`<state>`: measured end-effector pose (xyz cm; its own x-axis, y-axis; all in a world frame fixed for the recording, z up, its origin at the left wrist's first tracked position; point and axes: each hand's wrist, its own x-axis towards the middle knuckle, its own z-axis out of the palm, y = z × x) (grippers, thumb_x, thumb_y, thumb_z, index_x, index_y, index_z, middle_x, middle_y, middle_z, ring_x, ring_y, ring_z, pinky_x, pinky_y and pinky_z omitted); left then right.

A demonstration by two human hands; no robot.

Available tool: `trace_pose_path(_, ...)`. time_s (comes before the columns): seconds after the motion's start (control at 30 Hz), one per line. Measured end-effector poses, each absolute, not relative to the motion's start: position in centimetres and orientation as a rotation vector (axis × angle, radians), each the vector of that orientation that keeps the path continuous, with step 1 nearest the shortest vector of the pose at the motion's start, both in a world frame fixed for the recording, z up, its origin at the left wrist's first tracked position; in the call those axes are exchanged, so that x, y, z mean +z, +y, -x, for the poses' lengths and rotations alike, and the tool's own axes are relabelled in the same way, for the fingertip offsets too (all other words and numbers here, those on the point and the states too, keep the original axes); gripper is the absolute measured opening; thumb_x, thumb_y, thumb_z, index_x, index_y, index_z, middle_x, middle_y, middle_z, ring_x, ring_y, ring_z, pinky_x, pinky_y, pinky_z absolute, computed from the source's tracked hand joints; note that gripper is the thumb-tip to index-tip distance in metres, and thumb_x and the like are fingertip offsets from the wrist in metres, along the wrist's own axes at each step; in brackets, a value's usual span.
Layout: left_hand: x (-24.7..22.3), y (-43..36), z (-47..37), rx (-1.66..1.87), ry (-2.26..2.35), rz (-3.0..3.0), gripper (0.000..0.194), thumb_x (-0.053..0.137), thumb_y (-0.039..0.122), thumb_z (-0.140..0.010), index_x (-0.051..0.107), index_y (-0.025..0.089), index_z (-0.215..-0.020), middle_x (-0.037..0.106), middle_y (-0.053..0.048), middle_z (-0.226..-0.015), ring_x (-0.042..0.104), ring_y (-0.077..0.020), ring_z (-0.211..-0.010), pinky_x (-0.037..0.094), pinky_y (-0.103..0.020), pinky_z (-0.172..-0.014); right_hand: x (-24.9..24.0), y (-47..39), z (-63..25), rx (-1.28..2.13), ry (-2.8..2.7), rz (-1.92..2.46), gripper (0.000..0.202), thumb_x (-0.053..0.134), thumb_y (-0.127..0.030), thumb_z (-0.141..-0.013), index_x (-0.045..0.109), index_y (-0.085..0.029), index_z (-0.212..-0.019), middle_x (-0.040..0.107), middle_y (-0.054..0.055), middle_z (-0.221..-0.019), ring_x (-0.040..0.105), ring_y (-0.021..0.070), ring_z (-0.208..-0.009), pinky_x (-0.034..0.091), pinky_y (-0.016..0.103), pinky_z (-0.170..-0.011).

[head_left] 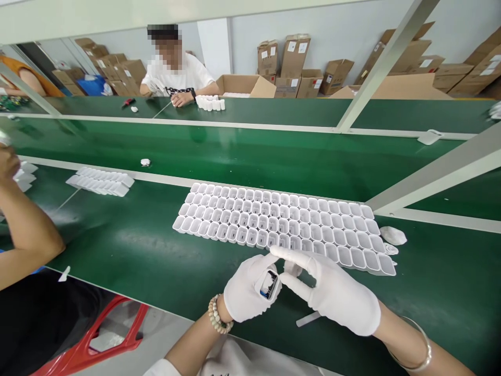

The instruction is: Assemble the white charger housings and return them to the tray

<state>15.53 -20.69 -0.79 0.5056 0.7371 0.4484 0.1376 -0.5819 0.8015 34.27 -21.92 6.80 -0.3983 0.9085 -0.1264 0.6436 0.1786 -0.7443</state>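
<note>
Mostly white casing, rounded, open-ended

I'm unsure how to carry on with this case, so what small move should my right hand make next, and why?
Perhaps your right hand should gently settle the parts inside the case: its open end faces you, showing white and blue, your left hand holds it, and your right thumb is close by.

White cases on green bench
</note>
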Motion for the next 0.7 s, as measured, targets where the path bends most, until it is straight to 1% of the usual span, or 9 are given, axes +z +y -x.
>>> trace_pose_path(0.1,-0.9,-20.5,-15.5,1.1,0.707,-2.044,0.071,0.054,0.012,-0.076,0.039,0.025,-0.144,0.06,0.0,-0.076,0.053,-0.0155,-0.064,0.046,-0.028,-0.061,6.7,-22.0,-34.2,1.068,-2.121,1.466,0.048,0.042,-0.034,-0.092,0.058,-0.022,-0.136,0.074,0.006,-0.09,0.069,0.0212,-0.077,0.06,0.042,-0.075)
trace_pose_path(0.23,-1.0,-20.6,-15.3,1.071,0.717,-2.054,0.067,0.055,0.012,-0.073,0.045,0.026,-0.138,0.06,-0.001,-0.079,0.054,-0.0163,-0.066,0.046,-0.028,-0.061,6.6,-22.1,-34.2,1.056,-2.11,1.486,0.049,0.043,-0.035,-0.093,0.055,-0.021,-0.139,0.075,0.008,-0.099,0.071,0.0228,-0.084,0.06,0.042,-0.078)
trace_pose_path(0.33,-0.9,-20.9,-15.3,1.037,0.759,-2.039,0.065,0.055,0.012,-0.074,0.047,0.025,-0.137,0.06,-0.001,-0.08,0.055,-0.0169,-0.068,0.047,-0.029,-0.064,6.3,-22.2,-34.1,1.028,-2.091,1.465,0.045,0.043,-0.034,-0.095,0.057,-0.023,-0.136,0.075,0.008,-0.102,0.072,0.0233,-0.089,0.061,0.043,-0.078)
trace_pose_path(0.43,-0.6,-21.0,-15.5,0.982,0.804,-2.008,0.059,0.056,0.011,-0.074,0.053,0.023,-0.132,0.06,-0.002,-0.079,0.056,-0.0171,-0.069,0.049,-0.03,-0.067,6.2,-22.3,-34.1,0.961,-2.088,1.335,0.041,0.044,-0.03,-0.096,0.055,-0.026,-0.135,0.074,0.006,-0.102,0.071,0.0214,-0.087,0.061,0.042,-0.078)
trace_pose_path(0.5,-0.4,-21.0,-15.5,0.942,0.805,-1.977,0.053,0.057,0.01,-0.074,0.058,0.022,-0.126,0.062,-0.003,-0.084,0.058,-0.0177,-0.072,0.051,-0.031,-0.07,6.2,-22.4,-34.1,0.928,-2.102,1.278,0.042,0.048,-0.028,-0.095,0.052,-0.029,-0.137,0.073,0.005,-0.103,0.07,0.0198,-0.084,0.061,0.041,-0.077)
trace_pose_path(0.57,-0.4,-21.0,-15.5,0.92,0.783,-1.943,0.049,0.059,0.01,-0.075,0.059,0.022,-0.123,0.065,-0.005,-0.09,0.06,-0.0191,-0.077,0.052,-0.034,-0.075,6.2,-22.5,-34.0,0.901,-2.133,1.251,0.046,0.052,-0.027,-0.094,0.047,-0.031,-0.139,0.071,0.005,-0.105,0.07,0.0193,-0.086,0.061,0.04,-0.077)
trace_pose_path(0.63,-0.6,-21.1,-15.4,0.929,0.762,-1.917,0.053,0.062,0.013,-0.077,0.055,0.021,-0.129,0.066,-0.008,-0.098,0.062,-0.0217,-0.084,0.053,-0.037,-0.082,5.9,-22.8,-33.8,0.843,-2.18,1.218,0.054,0.057,-0.026,-0.091,0.041,-0.033,-0.142,0.068,0.006,-0.114,0.069,0.0215,-0.095,0.06,0.042,-0.081)
trace_pose_path(0.7,-1.2,-21.4,-15.3,0.952,0.777,-1.929,0.066,0.066,0.02,-0.079,0.044,0.021,-0.141,0.064,-0.009,-0.103,0.062,-0.0243,-0.09,0.053,-0.042,-0.085,5.4,-23.2,-33.4,0.747,-2.239,1.178,0.063,0.062,-0.027,-0.087,0.037,-0.032,-0.144,0.065,0.009,-0.124,0.067,0.0255,-0.103,0.06,0.046,-0.084)
